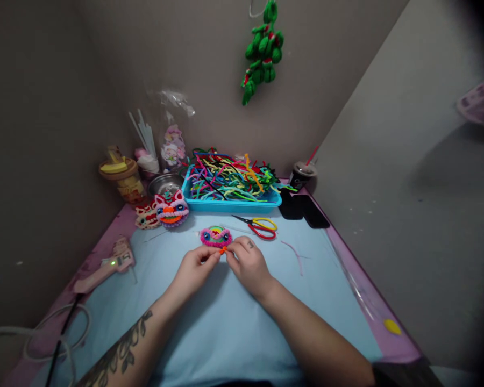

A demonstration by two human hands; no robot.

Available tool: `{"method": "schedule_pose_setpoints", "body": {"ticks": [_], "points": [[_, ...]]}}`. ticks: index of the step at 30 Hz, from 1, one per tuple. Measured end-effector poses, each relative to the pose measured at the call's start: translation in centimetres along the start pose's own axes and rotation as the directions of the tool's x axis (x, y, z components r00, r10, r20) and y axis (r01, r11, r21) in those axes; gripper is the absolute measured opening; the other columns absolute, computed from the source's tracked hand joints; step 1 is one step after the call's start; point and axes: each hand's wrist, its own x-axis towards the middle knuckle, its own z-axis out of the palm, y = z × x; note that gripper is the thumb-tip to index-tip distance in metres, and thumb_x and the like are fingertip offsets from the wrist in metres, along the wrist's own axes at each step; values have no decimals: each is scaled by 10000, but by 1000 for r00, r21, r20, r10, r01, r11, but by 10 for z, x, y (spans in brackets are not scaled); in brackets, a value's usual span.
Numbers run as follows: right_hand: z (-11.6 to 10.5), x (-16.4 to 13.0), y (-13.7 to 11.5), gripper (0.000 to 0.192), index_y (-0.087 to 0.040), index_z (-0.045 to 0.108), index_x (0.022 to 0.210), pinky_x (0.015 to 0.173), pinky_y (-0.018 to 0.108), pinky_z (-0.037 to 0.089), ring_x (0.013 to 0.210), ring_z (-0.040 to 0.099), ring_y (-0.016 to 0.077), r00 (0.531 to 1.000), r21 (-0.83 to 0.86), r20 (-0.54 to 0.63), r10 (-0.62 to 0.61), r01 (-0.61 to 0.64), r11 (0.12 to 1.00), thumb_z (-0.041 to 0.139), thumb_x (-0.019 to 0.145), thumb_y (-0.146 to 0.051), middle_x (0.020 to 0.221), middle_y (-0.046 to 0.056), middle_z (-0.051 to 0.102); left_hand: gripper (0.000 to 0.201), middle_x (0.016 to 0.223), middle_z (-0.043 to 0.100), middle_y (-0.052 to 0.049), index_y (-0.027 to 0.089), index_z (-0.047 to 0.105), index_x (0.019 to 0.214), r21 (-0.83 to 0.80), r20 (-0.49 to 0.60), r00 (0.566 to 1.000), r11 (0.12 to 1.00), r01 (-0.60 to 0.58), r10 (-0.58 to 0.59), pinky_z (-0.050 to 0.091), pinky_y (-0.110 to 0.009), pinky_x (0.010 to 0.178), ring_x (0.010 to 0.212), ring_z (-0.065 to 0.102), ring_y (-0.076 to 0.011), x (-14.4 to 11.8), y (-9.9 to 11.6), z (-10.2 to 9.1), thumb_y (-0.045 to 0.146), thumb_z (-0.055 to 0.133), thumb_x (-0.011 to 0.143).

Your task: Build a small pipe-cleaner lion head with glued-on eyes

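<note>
Two hands pinching one small orange pipe-cleaner bit: left hand and right hand, fingertips closed on its ends, over blue mat. Prob. v. light, fuzzy, bendy wire core; best gripped at ends w/ fingertips, kinks easily. Just beyond grip: pink fuzzy face piece. Further out, right of grip: scissors. Beyond: blue tray of stems. Left of grip: glue gun.

Two hands are counted: left hand, right hand. One orange piece is pinched between them. One pink face, one scissors, one blue tray, one glue gun, two finished masks and two black cases are listed.
</note>
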Motion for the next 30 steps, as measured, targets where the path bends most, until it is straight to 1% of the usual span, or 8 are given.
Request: {"method": "schedule_pose_setpoints", "body": {"ticks": [3, 6, 12, 19, 22, 24, 27, 30], "points": [[5, -2, -3, 182, -174, 588, 753, 697, 343, 485, 772, 520, 214, 999, -107, 35, 5, -1, 994, 463, 874, -121, 764, 79, 562, 252, 868, 737, -83, 137, 735, 844, 31, -5, 1000, 999, -10, 11, 474, -302, 761, 810, 639, -217, 0, -1, 2, 311, 576, 754], [10, -4, -6, 240, -174, 590, 702, 675, 350, 483, 740, 513, 216, 997, -137, 71, 19, -9, 990, 445, 885, -119, 735, 85, 560, 254, 851, 736, -84, 142, 738, 841, 65, -19, 1000, 998, -17, 18, 481, -319, 761, 797, 646, -222, -1, 1, 4, 311, 564, 767], [10, -7, -8, 216, -185, 654, 940, 734, 346, 506, 792, 562, 197, 992, 133, 26, 124, -126, 983, 470, 867, -100, 805, 76, 590, 217, 821, 730, -64, 156, 732, 814, 86, -84, 995, 995, -50, 57, 488, -300, 722, 767, 647, -204, -3, 4, 1, 308, 586, 762], [6, -6, -14, 263, -191, 667, 1009, 702, 325, 504, 761, 570, 181, 997, 290, -5, 82, -77, 954, 504, 830, -88, 784, 65, 590, 221, 713, 659, -40, 155, 686, 723, 181, -173, 977, 979, -94, 126, 443, -246, 636, 692, 593, -168, -4, 7, -2, 336, 580, 791], [4, -4, -14, 258, -204, 676, 992, 682, 311, 501, 758, 576, 173, 994, 349, -14, 105, -94, 933, 516, 818, -100, 794, 57, 599, 235, 720, 634, -37, 157, 675, 740, 182, -163, 977, 977, -110, 140, 433, -242, 636, 707, 581, -168, -4, 7, -3, 346, 555, 810], [3, -2, -13, 215, -207, 687, 937, 628, 285, 488, 726, 572, 162, 983, 380, -6, 183, -167, 910, 535, 812, -121, 793, 50, 597, 243, 728, 631, -36, 155, 664, 744, 157, -152, 980, 982, -103, 127, 432, -243, 642, 711, 575, -167, -3, 6, -2, 353, 544, 816], [1, 1, -10, 149, -205, 691, 888, 532, 243, 441, 649, 541, 133, 946, 414, 29, 323, -305, 857, 590, 789, -158, 817, 45, 590, 254, 734, 636, -30, 150, 644, 746, 84, -95, 991, 993, -83, 90, 435, -246, 659, 709, 568, -162, -2, 5, -2, 361, 527, 823], [-1, 4, -9, 92, -201, 692, 842, 500, 230, 410, 592, 505, 112, 926, 460, 86, 367, -364, 810, 640, 768, -189, 810, 37, 585, 269, 724, 639, -24, 146, 636, 748, 21, -18, 998, 998, -66, 67, 440, -243, 655, 694, 562, -155, -2, 5, -2, 376, 522, 827]]}}
